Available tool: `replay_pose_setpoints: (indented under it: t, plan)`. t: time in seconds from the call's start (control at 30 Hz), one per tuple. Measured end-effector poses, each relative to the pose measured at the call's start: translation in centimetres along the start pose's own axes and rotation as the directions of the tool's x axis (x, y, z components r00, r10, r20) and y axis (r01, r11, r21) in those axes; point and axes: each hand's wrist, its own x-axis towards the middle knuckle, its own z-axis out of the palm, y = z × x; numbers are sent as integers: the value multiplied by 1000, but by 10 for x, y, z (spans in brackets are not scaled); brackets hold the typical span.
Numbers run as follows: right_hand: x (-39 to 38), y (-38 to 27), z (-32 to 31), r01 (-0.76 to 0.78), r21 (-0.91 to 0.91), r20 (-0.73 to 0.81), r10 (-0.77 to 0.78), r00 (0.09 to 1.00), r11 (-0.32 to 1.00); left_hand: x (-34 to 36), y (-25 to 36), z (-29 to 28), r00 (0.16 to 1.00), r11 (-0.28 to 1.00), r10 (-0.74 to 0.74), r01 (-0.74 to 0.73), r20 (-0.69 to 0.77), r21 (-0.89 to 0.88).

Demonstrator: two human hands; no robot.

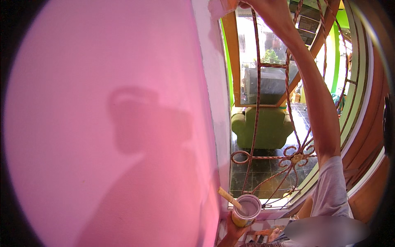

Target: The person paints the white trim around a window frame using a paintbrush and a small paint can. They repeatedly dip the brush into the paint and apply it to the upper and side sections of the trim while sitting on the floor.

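Both hands are busy: the right hand, raised to the top centre of the frame, seems to press something pale against the wall edge, though its grip is cut off by the rim, so I cannot tell how it closes. Filling the left is the pink wall. Right of centre stands the window grille. At the bottom centre, the left hand wraps the paint cup, a stick leaning inside. Keeping the cup level and strokes tight along the edge would likely serve best.
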Motion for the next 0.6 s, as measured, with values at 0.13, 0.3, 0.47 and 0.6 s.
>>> replay_pose_setpoints:
  t: [0.13, 0.3, 0.47, 0.6]
  plan:
    - [-2, 12, 7, 113, 65, -88, -107, 990, 991, -5, 11, 9, 999, 999, 39, -38, 30, -23]
    - [-60, 25, 12, 55, -164, -35, -61, 998, 985, -7, 2, 4, 989, 944, 141, -145, 34, 296]
    - [-77, 6, 12, 1, -82, 59, 4, 998, 997, 18, -17, -29, 981, 902, -192, 191, 38, -388]
    - [-39, 18, 8, 96, -12, -29, -96, 995, 995, 20, -23, -39, 974, 883, -201, 227, 106, -412]
